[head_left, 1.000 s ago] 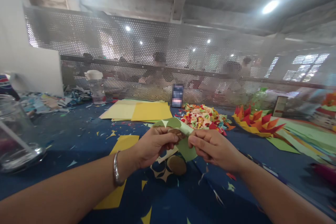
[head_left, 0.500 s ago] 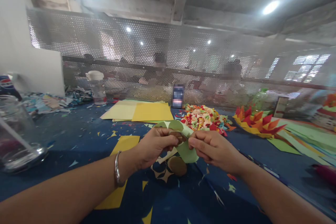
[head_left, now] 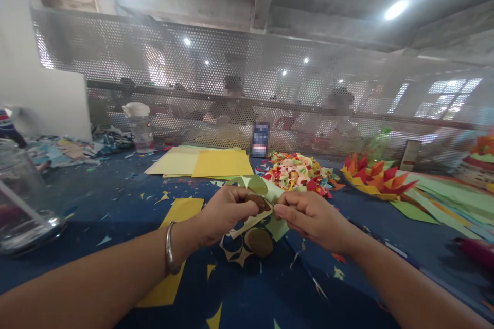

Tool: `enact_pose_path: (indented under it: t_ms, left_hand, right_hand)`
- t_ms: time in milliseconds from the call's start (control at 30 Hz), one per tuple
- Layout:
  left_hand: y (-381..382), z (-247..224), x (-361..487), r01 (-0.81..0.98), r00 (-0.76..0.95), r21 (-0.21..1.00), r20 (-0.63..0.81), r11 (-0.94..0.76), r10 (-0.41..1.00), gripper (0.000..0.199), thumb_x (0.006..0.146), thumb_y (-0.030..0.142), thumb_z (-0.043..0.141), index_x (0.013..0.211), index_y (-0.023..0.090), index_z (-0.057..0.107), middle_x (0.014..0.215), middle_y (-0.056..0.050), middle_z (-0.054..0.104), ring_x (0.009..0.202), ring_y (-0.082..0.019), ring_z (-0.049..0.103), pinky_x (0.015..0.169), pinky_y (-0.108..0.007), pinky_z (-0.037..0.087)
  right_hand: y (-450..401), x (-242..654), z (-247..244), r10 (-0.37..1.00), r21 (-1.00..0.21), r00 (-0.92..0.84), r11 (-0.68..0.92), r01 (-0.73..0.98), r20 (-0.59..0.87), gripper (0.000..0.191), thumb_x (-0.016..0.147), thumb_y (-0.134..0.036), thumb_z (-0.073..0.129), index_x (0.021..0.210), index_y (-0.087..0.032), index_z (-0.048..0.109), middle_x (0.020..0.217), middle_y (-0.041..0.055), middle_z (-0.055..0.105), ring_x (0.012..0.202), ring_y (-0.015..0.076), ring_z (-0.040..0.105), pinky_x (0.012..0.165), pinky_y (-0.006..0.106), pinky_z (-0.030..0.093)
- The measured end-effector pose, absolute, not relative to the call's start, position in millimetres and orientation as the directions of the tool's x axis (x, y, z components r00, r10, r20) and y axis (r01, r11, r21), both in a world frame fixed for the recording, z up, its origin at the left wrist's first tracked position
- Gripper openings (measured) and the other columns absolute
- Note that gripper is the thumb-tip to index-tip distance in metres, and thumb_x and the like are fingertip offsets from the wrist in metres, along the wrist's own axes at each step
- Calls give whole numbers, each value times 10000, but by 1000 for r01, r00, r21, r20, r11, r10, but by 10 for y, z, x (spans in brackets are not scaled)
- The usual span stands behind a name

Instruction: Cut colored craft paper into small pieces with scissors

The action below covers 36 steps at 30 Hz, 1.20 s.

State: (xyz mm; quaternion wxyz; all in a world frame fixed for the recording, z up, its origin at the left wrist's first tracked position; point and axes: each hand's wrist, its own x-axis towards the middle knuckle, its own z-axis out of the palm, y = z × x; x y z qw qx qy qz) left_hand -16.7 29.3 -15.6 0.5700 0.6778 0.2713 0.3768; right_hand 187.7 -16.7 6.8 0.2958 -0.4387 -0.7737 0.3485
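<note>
My left hand (head_left: 227,216) pinches a brown round disc (head_left: 264,201) against light green paper (head_left: 277,230), with thumb and fingers closed. At the paper's right side, my right hand (head_left: 309,218) has its thumb and forefinger pressed together on the edge. The green paper stands bent between both hands, and pale cut paper hangs just under my left fingers. Below, a second brown disc (head_left: 259,242) lies beside a pale paper remnant (head_left: 238,256) with round holes. A yellow paper strip (head_left: 187,209) lies partly under my left forearm.
Yellow sheets (head_left: 222,163) lie behind the hands, before an upright phone (head_left: 260,140). A pile of small folded papers (head_left: 293,169) and a tray of orange and red folded pieces (head_left: 378,180) are to the right. A glass jar (head_left: 23,200) stands left; scraps litter the blue table.
My right hand has shifted slightly left, and the green paper is bent differently between the hands. More of the pale cut paper shows below my left fingers. The camera view has shifted a little.
</note>
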Motion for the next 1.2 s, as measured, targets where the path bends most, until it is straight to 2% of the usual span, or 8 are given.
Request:
enact_pose_path:
  t_ms: [133,433,567,767,1200]
  left_hand:
    - [324,-166,-172,-35,579,971,214,-238,787,166,679,146,588,736,178,741,730,-11,698,696,-120,560,655,-243,412]
    - [336,-166,-180,-6,580,974,188,-226,793,181,670,147,569,718,198,737,729,-15,693,716,-139,556,668,-259,405]
    - [325,-160,-173,-28,587,984,160,-178,793,162,662,161,584,713,192,735,716,-15,677,697,-135,529,665,-260,390]
    - [307,-140,-173,-92,613,994,99,-54,783,134,643,172,607,714,179,721,695,0,628,620,-103,440,583,-244,325]
    - [312,-147,-177,-103,619,994,47,22,784,107,637,156,615,697,165,703,657,9,569,594,-94,380,541,-239,287]
  right_hand:
    - [-161,1872,77,883,-780,-444,383,494,153,313,947,-422,460,739,-190,485,514,-78,340,440,66,324,417,236,211]
    - [-174,1867,90,893,-769,-425,374,519,148,328,937,-433,464,711,-195,474,517,-64,357,449,74,323,417,241,210]
    - [-180,1860,91,890,-761,-426,386,522,160,320,934,-429,464,716,-195,484,518,-60,367,452,78,326,420,245,203]
    - [-182,1859,89,890,-766,-429,383,517,155,327,942,-443,454,727,-197,482,505,-69,366,441,76,335,425,242,216]
    - [-183,1853,93,892,-788,-427,366,495,147,308,931,-440,475,744,-197,502,505,-67,372,438,74,337,418,243,220]
